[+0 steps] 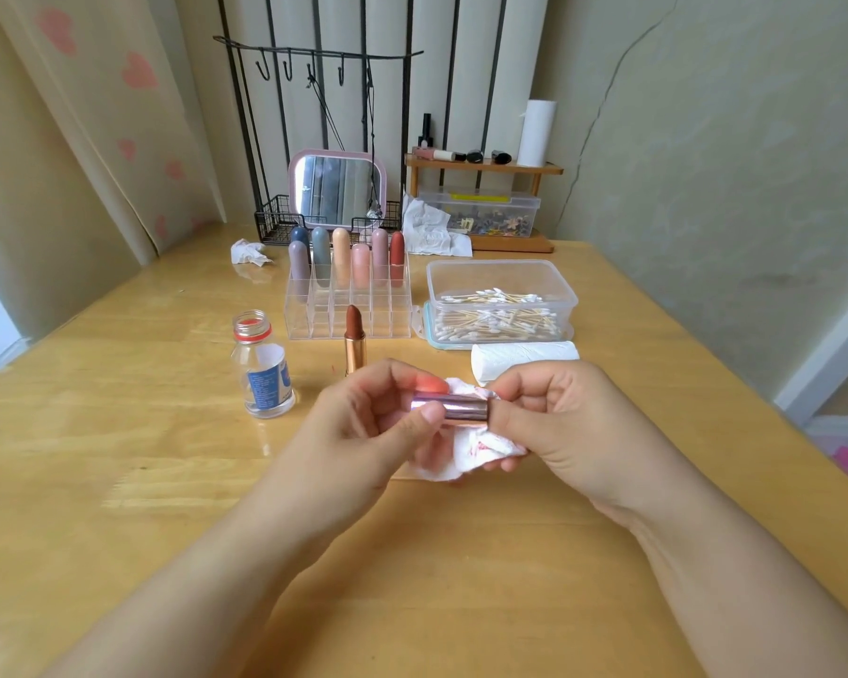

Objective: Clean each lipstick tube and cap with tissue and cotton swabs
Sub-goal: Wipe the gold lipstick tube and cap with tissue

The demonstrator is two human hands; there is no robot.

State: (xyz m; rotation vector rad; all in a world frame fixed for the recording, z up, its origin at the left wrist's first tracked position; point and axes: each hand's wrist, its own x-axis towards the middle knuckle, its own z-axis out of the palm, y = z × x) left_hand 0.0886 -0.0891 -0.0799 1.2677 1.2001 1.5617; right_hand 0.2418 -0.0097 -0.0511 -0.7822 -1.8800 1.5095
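My left hand (378, 423) pinches a shiny rose-gold lipstick cap (454, 408), held sideways above the table. My right hand (564, 418) grips a crumpled white tissue (476, 450) with red stains at the cap's right end and beneath it. An uncapped brown lipstick (353, 341) in a gold tube stands upright just behind my left hand. Several capped lipsticks (361, 264) stand in the back rows of a clear acrylic organizer (348, 318). A clear box of cotton swabs (498, 305) sits to the right of it.
A small open bottle (263, 369) with a blue label stands at the left. A white tissue roll (520, 357) lies in front of the swab box. Used tissues (248, 252), a mirror (336, 190), a wire rack and a wooden shelf line the back.
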